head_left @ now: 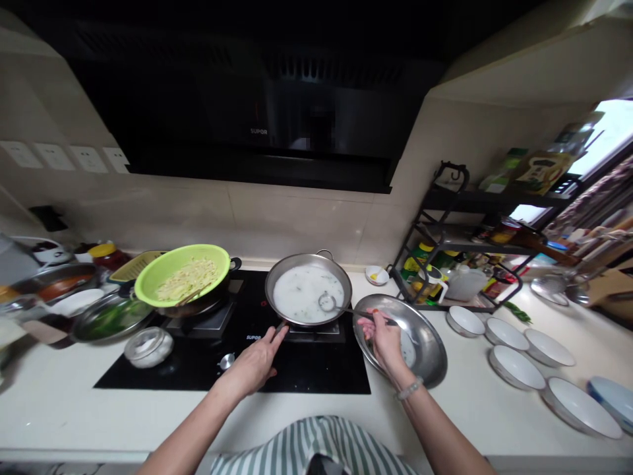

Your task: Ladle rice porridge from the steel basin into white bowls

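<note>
A wok (347, 290) of milky white liquid with green flecks sits on the right burner. At its front left edge, my left hand (254, 363) is closed around the wok's handle, which my fingers mostly hide. My right hand (383, 335) grips a metal ladle (341, 307) by its handle, over the left part of a wide steel basin (430, 343). The ladle's bowl dips into the white liquid near the wok's right side. Some whitish liquid and another utensil's end show inside the basin, partly covered by my right hand.
Left of the wok, a green colander (143, 290) of pale sprouts rests on a dark pot. A glass jar (148, 348) stands at the cooktop's left edge. Several white bowls (517, 367) and a black spice rack (448, 247) are at right. A range hood (257, 152) hangs above.
</note>
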Demonstrator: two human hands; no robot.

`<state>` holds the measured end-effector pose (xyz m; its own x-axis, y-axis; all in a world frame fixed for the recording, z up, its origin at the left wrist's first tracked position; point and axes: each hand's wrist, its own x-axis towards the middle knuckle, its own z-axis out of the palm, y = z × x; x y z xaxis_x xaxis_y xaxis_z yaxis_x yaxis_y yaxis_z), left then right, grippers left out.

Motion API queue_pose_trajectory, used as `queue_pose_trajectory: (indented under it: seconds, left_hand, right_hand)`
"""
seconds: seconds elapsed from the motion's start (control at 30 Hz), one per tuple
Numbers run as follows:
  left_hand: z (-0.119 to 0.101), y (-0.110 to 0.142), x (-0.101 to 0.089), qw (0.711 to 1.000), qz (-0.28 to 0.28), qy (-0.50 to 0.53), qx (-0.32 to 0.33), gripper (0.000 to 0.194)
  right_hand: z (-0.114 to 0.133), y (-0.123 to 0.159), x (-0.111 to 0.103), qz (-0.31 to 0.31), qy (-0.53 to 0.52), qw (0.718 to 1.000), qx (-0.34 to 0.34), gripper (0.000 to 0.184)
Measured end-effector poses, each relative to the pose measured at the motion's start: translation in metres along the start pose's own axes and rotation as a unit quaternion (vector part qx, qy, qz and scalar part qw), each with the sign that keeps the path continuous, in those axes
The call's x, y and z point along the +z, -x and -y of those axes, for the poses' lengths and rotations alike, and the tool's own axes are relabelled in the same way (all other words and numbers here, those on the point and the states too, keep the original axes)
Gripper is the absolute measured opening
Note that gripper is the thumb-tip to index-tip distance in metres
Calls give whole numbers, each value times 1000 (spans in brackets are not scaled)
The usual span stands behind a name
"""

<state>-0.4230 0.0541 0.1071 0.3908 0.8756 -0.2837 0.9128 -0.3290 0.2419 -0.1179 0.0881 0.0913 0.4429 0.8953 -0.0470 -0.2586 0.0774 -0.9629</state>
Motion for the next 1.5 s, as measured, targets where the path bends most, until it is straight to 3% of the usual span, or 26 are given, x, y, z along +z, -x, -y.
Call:
queue_pose_trajectory:
  seconds: [0.4,0.53,0.7,0.87,1.07,1.2,1.4,1.5]
  left_hand:
    - [-6,4,-8,1000,10,1,-2,93]
    - [-7,4,-8,1000,4,3,3,93]
    - [-5,3,-6,1000,7,0,2,93]
    - [-3,2,-3,1000,3,5,4,94]
    - [2,0,2,1000,-4,10,11,94]
    - [4,-1,4,1000,1,-1,4,94]
    - [0,1,2,1000,-4,4,-1,93]
    - [0,1,1,1000,-2,7,6,95]
  right_hand:
    - [10,4,-17,-3,15,1000,9,30]
    - [26,3,-41,-31,8,999,-13,37]
    - [38,1,-81,-122,-23,992,-36,39]
    - [24,2,-120,-192,-4,981,-40,36]
    - [5,11,-150,-215,74,973,-50,39]
    - [6,26,-157,-174,181,964,-86,46]
    - [-2,39,-167,30,366,898,-244,36]
    - [4,39,-157,19,367,889,-274,33]
